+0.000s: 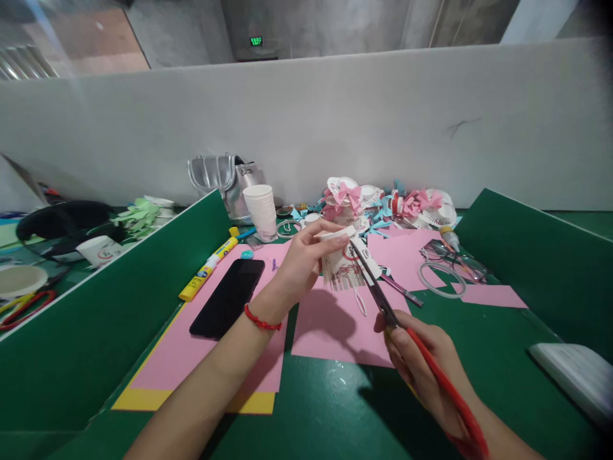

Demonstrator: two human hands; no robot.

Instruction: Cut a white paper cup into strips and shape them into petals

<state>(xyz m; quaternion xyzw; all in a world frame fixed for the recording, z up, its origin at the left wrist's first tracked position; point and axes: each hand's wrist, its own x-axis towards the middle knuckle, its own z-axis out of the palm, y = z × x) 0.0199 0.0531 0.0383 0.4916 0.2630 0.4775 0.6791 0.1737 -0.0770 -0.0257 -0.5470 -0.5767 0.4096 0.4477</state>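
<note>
My left hand (304, 259), with a red string bracelet on its wrist, pinches a white paper cup (341, 265) whose side is cut into thin strips at one end. In my right hand (421, 358) are long scissors (378, 297) with red handles. Their blades reach up to the cup's printed side, close to my left fingertips. Beneath both hands lies a sheet of pink paper (330, 338) on the green table. A white loop of string hangs or lies just below the cup; which one I cannot tell.
Left of my hands are a black phone (230, 297), yellow glue sticks (205, 271) and stacked cups (260, 211). Paper flowers (407, 204) lie at the back. Glasses (472, 265) and a clear ring (440, 280) are at right. Green dividers (546, 255) flank the table.
</note>
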